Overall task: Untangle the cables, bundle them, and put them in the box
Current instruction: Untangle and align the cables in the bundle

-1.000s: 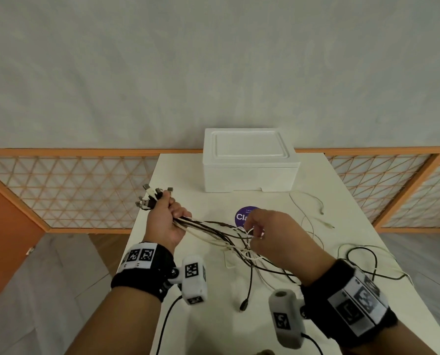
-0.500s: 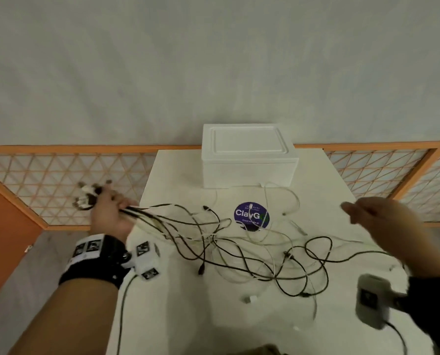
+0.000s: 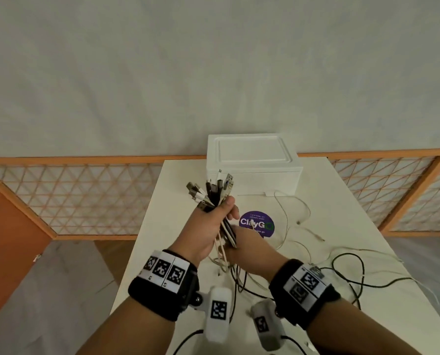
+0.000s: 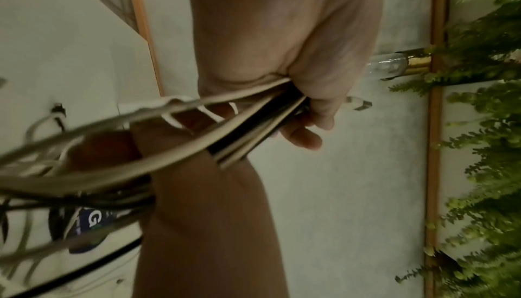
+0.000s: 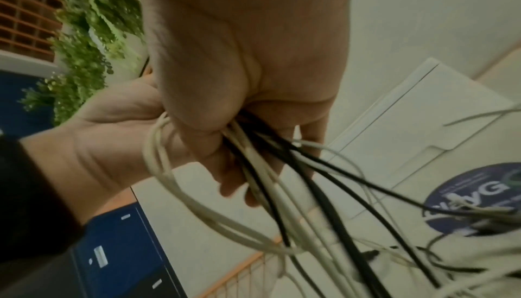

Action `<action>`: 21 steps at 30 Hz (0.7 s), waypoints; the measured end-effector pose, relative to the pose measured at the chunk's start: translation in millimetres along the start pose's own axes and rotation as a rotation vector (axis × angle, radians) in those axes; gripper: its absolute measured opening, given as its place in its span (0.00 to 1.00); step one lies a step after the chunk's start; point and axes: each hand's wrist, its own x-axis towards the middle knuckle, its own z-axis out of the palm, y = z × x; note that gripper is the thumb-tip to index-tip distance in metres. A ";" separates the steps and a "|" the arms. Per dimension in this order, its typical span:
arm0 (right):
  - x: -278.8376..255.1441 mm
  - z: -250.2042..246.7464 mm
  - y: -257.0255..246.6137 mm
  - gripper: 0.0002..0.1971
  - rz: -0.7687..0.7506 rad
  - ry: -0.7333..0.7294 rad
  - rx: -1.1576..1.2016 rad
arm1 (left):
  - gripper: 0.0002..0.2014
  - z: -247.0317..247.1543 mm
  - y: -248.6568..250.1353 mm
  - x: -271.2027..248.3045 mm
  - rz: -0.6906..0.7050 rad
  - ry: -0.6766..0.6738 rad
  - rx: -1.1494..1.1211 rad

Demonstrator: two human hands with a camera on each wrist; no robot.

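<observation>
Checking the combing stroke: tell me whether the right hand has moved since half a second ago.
Yes. The right hand has swung in from the table's right side to just below the left hand, beside the purple sticker, gripping the cables.

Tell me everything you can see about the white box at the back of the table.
The white box looks like foam, rectangular with rounded corners. Its lid is on, with a recessed panel on top. It sits flat at the far edge of the table, before the wall. Neither hand touches it. Thin white cables lie at its front base; contact is unclear.
</observation>
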 end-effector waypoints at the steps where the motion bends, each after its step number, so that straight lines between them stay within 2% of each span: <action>1: -3.7 0.5 2.6 0.11 -0.001 -0.024 -0.017 | 0.12 -3.7 0.0 -1.6 0.009 -0.014 0.020; 3: -10.6 -1.1 10.4 0.12 -0.016 -0.058 0.017 | 0.08 -9.0 1.6 -5.4 0.010 -0.011 0.006; 4: -14.3 -4.2 11.5 0.18 -0.039 -0.067 0.102 | 0.07 -11.5 0.6 -6.1 0.007 0.001 -0.010; 6: -16.6 -9.8 7.6 0.29 -0.070 -0.011 0.390 | 0.15 -14.1 -5.0 -4.5 -0.013 0.030 -0.060; 7: -15.7 -11.7 4.5 0.28 -0.095 0.050 0.520 | 0.19 -13.9 -8.7 -3.6 -0.021 0.030 -0.083; 9: -12.1 -15.8 -3.9 0.17 -0.150 0.204 0.647 | 0.21 -10.8 -13.7 -4.8 -0.039 0.013 -0.148; 10: -10.6 -17.7 -7.8 0.11 -0.160 0.264 0.641 | 0.18 -9.7 -15.8 -4.8 -0.049 -0.007 -0.187; 12: -9.3 -20.6 -12.7 0.04 -0.166 0.285 0.566 | 0.13 -8.7 -15.8 -4.5 -0.056 -0.049 -0.248; 16: -9.9 -20.5 -9.4 0.04 -0.188 0.285 0.459 | 0.07 -8.1 -11.8 -8.1 -0.054 -0.075 -0.341; 21: -10.8 -12.6 -6.8 0.08 -0.245 0.327 0.518 | 0.10 -11.6 -10.2 -10.9 -0.085 -0.051 -0.360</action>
